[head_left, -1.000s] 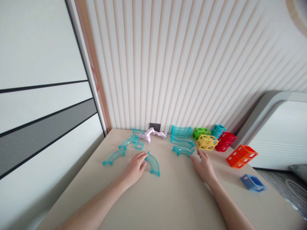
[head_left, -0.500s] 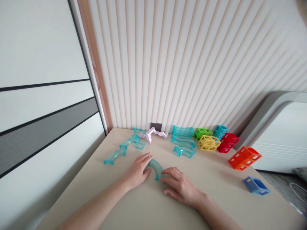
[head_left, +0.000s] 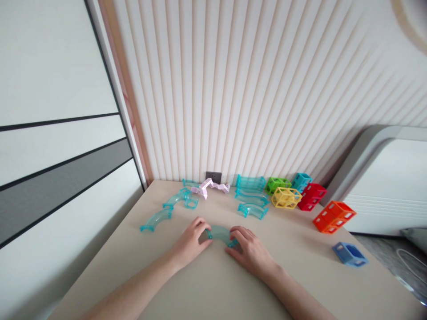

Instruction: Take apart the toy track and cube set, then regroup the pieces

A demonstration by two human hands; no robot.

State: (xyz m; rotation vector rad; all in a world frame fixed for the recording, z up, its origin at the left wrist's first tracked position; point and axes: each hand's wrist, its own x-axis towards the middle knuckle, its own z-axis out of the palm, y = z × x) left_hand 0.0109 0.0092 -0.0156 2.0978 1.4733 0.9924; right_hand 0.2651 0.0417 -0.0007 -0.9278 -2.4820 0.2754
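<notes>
A curved, see-through teal track piece (head_left: 220, 233) lies on the beige table in front of me, its bend arching away from me. My left hand (head_left: 196, 238) has thumb and fingers round its left end. At the right end, the fingers and thumb of my right hand (head_left: 245, 243) close on the piece and partly cover it. More teal curved pieces (head_left: 159, 218) lie to the left, and others (head_left: 252, 210) lie farther back on the right.
Lilac faceted pieces (head_left: 207, 186) rest near the wall socket (head_left: 213, 177). Toward the right stand green (head_left: 278, 186), yellow (head_left: 286, 198), teal (head_left: 301, 182), red (head_left: 312, 197), orange (head_left: 334, 217) and blue (head_left: 350, 254) open-frame blocks.
The curved piece has turned so its ends point left and right. Both hands have closed in on its ends. The whole view has shifted slightly.
</notes>
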